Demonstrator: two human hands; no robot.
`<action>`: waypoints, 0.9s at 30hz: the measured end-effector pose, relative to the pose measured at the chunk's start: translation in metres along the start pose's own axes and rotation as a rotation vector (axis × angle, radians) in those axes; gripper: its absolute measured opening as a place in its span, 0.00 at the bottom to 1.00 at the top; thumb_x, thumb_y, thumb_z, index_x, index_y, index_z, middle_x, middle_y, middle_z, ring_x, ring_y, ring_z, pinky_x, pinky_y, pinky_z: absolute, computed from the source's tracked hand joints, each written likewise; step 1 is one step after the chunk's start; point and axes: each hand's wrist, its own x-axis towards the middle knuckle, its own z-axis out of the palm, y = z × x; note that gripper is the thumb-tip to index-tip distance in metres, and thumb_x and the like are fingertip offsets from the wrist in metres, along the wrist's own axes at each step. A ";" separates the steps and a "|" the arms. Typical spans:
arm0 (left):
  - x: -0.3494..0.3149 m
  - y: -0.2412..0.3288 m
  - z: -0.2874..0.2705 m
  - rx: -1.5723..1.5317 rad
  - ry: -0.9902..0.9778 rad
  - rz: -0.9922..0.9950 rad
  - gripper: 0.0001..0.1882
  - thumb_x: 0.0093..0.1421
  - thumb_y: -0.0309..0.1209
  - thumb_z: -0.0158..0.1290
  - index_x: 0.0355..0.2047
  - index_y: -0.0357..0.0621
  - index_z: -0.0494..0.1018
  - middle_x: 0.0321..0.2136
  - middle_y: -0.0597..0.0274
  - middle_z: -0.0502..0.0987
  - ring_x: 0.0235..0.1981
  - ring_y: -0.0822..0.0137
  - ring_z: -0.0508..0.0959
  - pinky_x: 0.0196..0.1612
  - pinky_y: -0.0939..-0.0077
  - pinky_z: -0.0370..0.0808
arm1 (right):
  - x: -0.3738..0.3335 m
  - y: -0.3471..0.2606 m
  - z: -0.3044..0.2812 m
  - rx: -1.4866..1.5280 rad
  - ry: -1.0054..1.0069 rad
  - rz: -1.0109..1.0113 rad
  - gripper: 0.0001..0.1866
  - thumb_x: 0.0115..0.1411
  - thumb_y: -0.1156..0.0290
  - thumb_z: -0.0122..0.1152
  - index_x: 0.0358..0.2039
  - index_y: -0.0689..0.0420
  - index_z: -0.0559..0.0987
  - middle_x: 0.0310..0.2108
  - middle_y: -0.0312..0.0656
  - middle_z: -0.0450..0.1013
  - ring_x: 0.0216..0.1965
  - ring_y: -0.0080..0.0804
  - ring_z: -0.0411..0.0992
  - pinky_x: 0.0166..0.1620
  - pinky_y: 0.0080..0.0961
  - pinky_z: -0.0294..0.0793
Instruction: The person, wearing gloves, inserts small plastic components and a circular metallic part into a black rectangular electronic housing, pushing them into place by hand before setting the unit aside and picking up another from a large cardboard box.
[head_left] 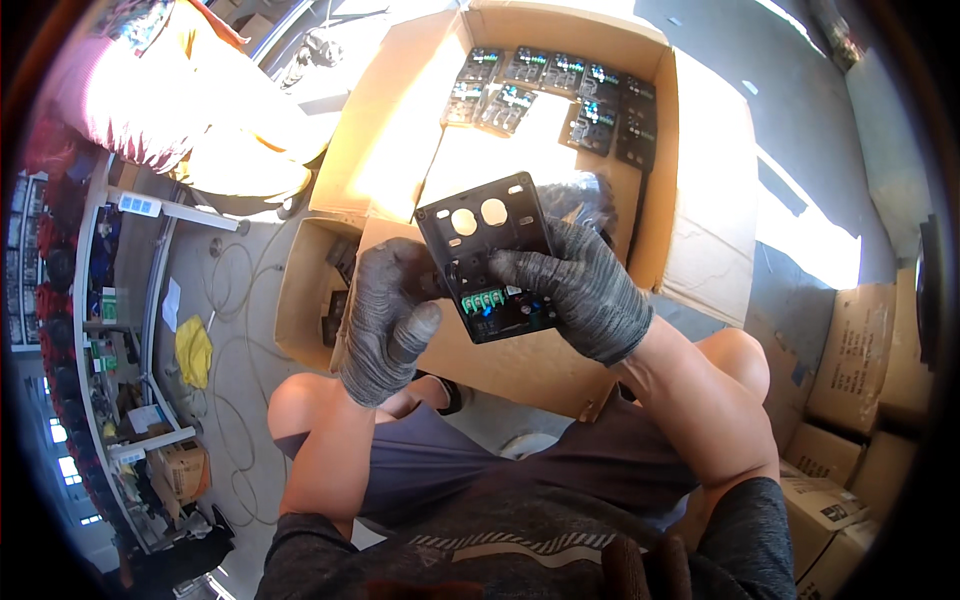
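My right hand [585, 285], in a grey knit glove, grips a black plastic housing [480, 215] by its right side, thumb across its inner face. The housing is tilted and has two round holes near its top. A row of green terminal blocks [483, 302] sits on the circuit board in its lower part. My left hand [390, 310], gloved alike, is beside the housing's left edge with fingers curled. A small dark shape shows between its fingers and thumb; what it is, I cannot make out.
Behind my hands a large open cardboard box [655, 190] holds several black circuit-board units [592, 125] and a clear plastic bag [585, 200]. A smaller box [300, 300] with black parts adjoins it at left. Shelving [150, 330] stands left, stacked cartons [850, 350] right. Another person's yellow clothing [235, 130] appears upper left.
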 end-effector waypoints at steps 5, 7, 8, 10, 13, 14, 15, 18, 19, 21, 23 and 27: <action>-0.002 0.005 -0.013 0.189 -0.236 -0.254 0.11 0.67 0.26 0.51 0.49 0.38 0.69 0.40 0.61 0.75 0.42 0.72 0.74 0.49 0.74 0.73 | -0.003 -0.003 0.000 -0.089 0.011 -0.015 0.15 0.63 0.73 0.63 0.49 0.63 0.79 0.41 0.40 0.80 0.40 0.22 0.77 0.46 0.22 0.78; -0.003 0.003 -0.012 0.226 -0.246 -0.201 0.13 0.67 0.24 0.50 0.51 0.38 0.68 0.42 0.59 0.74 0.42 0.71 0.74 0.50 0.74 0.73 | -0.004 -0.001 -0.001 -0.045 0.023 0.017 0.15 0.64 0.72 0.63 0.49 0.64 0.79 0.41 0.39 0.80 0.40 0.22 0.77 0.46 0.22 0.78; -0.003 -0.003 -0.016 0.242 -0.284 -0.060 0.14 0.66 0.23 0.50 0.52 0.38 0.67 0.45 0.57 0.73 0.43 0.71 0.73 0.50 0.73 0.73 | -0.003 -0.001 0.000 -0.045 0.021 0.017 0.15 0.64 0.72 0.63 0.49 0.64 0.79 0.41 0.39 0.80 0.40 0.22 0.77 0.46 0.22 0.78; -0.003 -0.009 -0.019 0.260 -0.321 0.081 0.16 0.65 0.21 0.49 0.53 0.39 0.65 0.48 0.56 0.71 0.43 0.71 0.73 0.50 0.73 0.73 | -0.003 0.001 0.000 -0.002 0.019 0.076 0.15 0.63 0.72 0.63 0.48 0.64 0.79 0.40 0.38 0.80 0.39 0.22 0.77 0.45 0.22 0.79; -0.001 -0.008 -0.015 0.354 -0.319 0.165 0.18 0.65 0.21 0.48 0.55 0.39 0.63 0.53 0.52 0.68 0.45 0.69 0.73 0.50 0.73 0.73 | -0.003 0.001 0.001 -0.021 0.025 0.047 0.15 0.63 0.71 0.64 0.48 0.64 0.79 0.39 0.38 0.80 0.38 0.21 0.77 0.45 0.21 0.79; 0.000 -0.001 -0.008 0.181 -0.275 0.033 0.16 0.66 0.23 0.48 0.54 0.39 0.64 0.51 0.53 0.69 0.44 0.69 0.73 0.49 0.74 0.73 | -0.003 0.002 0.002 -0.021 0.025 0.048 0.15 0.63 0.71 0.64 0.48 0.64 0.79 0.39 0.38 0.80 0.38 0.21 0.77 0.45 0.21 0.79; 0.001 0.003 -0.004 0.008 -0.229 -0.098 0.14 0.67 0.24 0.47 0.53 0.39 0.65 0.49 0.54 0.71 0.43 0.69 0.74 0.49 0.76 0.73 | -0.003 0.002 0.002 -0.038 0.035 0.030 0.15 0.63 0.71 0.64 0.48 0.64 0.79 0.39 0.38 0.80 0.39 0.21 0.77 0.45 0.22 0.79; -0.002 -0.002 -0.017 0.052 -0.214 -0.257 0.12 0.69 0.28 0.47 0.50 0.38 0.67 0.44 0.57 0.74 0.41 0.71 0.74 0.48 0.76 0.72 | -0.005 0.001 0.004 -0.067 0.049 0.019 0.15 0.63 0.71 0.64 0.48 0.64 0.79 0.39 0.39 0.80 0.39 0.21 0.77 0.45 0.21 0.79; -0.002 0.001 -0.020 0.051 -0.215 -0.257 0.12 0.69 0.28 0.47 0.50 0.38 0.67 0.44 0.57 0.74 0.41 0.71 0.74 0.48 0.76 0.72 | -0.006 0.001 0.005 -0.078 0.050 0.026 0.15 0.64 0.71 0.63 0.48 0.65 0.79 0.39 0.39 0.80 0.40 0.22 0.77 0.45 0.21 0.79; 0.000 0.010 -0.020 0.220 -0.270 -0.325 0.09 0.69 0.27 0.48 0.47 0.37 0.69 0.39 0.61 0.76 0.38 0.72 0.75 0.46 0.74 0.73 | -0.005 0.005 0.004 -0.062 0.063 0.034 0.14 0.64 0.72 0.63 0.48 0.65 0.78 0.39 0.40 0.80 0.40 0.22 0.77 0.45 0.20 0.79; -0.003 0.006 -0.017 0.261 -0.241 -0.211 0.09 0.67 0.25 0.50 0.46 0.37 0.70 0.38 0.61 0.76 0.37 0.71 0.75 0.44 0.72 0.74 | -0.005 0.006 0.004 -0.048 0.075 0.041 0.14 0.64 0.72 0.62 0.48 0.66 0.78 0.40 0.40 0.80 0.40 0.22 0.78 0.45 0.20 0.79; 0.001 -0.001 -0.018 0.512 -0.255 0.203 0.09 0.60 0.19 0.56 0.40 0.37 0.72 0.35 0.58 0.75 0.36 0.64 0.78 0.41 0.71 0.76 | -0.007 0.003 0.008 0.071 0.103 0.083 0.14 0.64 0.72 0.62 0.48 0.65 0.78 0.40 0.41 0.80 0.38 0.24 0.79 0.43 0.20 0.81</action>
